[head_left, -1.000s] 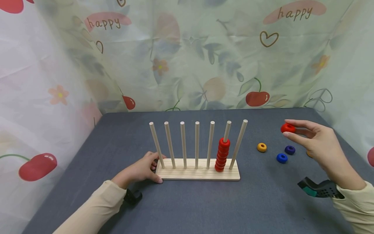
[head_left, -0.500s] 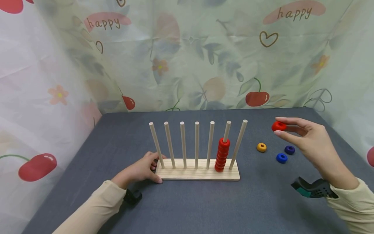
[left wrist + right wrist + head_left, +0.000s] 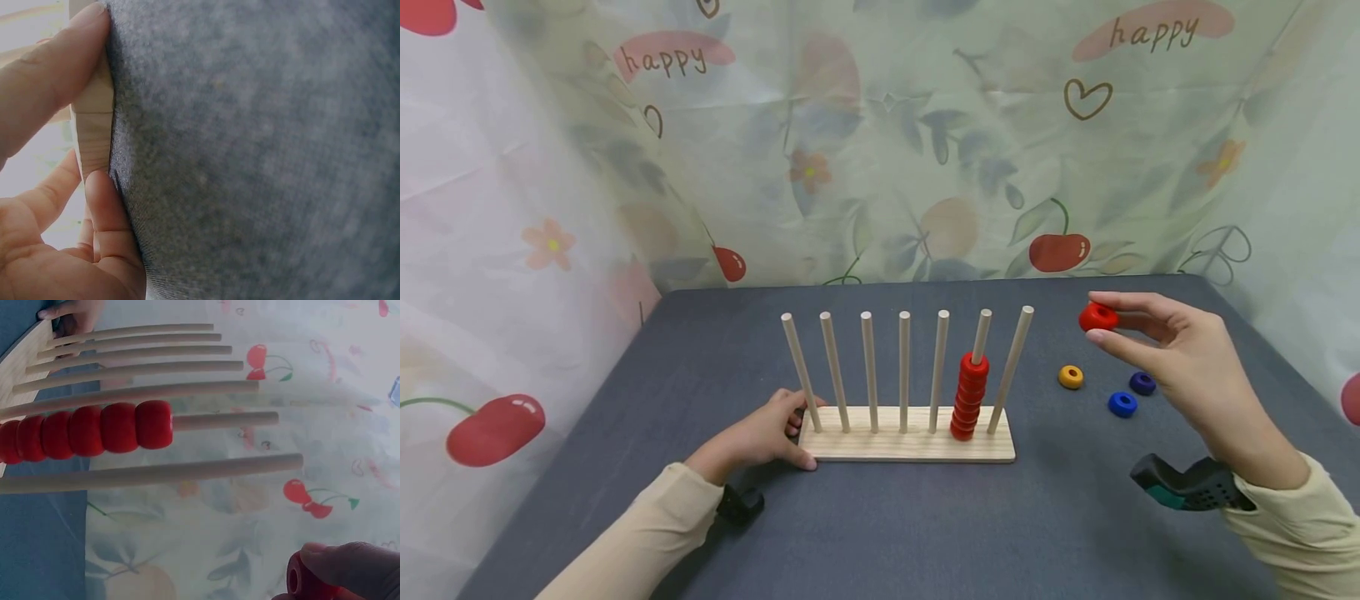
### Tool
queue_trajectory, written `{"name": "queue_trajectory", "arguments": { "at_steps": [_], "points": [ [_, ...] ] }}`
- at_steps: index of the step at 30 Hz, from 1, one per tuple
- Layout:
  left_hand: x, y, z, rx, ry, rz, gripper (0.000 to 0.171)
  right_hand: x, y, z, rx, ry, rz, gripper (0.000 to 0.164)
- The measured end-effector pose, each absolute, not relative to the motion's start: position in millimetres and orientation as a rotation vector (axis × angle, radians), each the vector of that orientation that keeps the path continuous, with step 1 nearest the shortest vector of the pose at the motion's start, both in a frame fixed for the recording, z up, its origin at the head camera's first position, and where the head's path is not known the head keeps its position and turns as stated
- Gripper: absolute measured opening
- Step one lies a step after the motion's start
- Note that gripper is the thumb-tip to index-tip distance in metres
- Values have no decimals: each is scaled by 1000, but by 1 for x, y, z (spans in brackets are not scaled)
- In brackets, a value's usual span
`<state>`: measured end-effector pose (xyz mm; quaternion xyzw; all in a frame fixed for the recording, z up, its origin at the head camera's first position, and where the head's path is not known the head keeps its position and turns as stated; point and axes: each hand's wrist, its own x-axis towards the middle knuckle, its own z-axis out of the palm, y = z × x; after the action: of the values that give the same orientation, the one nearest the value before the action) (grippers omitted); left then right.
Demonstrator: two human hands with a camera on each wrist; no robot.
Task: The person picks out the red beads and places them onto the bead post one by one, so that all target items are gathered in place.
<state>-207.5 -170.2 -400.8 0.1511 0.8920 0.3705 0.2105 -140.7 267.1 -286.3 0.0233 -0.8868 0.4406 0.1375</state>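
Note:
A pale wooden base (image 3: 880, 447) with several upright pegs stands mid-table. Red beads (image 3: 970, 396) are stacked on the second peg from the right; the top of that peg shows bare. My left hand (image 3: 771, 432) grips the left end of the base, thumb at the front corner; the left wrist view shows the thumb and fingers (image 3: 109, 206) against the wooden edge. Off to the right, above the table, my right hand (image 3: 1183, 358) pinches a red bead (image 3: 1098, 317) between thumb and fingers. In the right wrist view that bead (image 3: 300, 578) shows its hole, apart from the pegs.
A yellow bead (image 3: 1071, 377), a blue bead (image 3: 1122, 405) and a dark purple bead (image 3: 1142, 383) lie on the dark grey table (image 3: 925, 533), right of the base. A patterned curtain (image 3: 895, 150) hangs behind and at both sides.
My right hand has moved left and slightly up with the red bead, toward the pegs. An orange bead that showed beside it earlier is now hidden. My left hand has stayed on the base.

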Motion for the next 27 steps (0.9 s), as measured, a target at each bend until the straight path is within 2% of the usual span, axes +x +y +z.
{"name": "queue_trajectory", "arguments": {
  "at_steps": [27],
  "points": [
    [-208, -171, -402, 423, 2473, 1041, 78, -132, 230, -261, 325, -2411, 1427, 39]
  ]
}}
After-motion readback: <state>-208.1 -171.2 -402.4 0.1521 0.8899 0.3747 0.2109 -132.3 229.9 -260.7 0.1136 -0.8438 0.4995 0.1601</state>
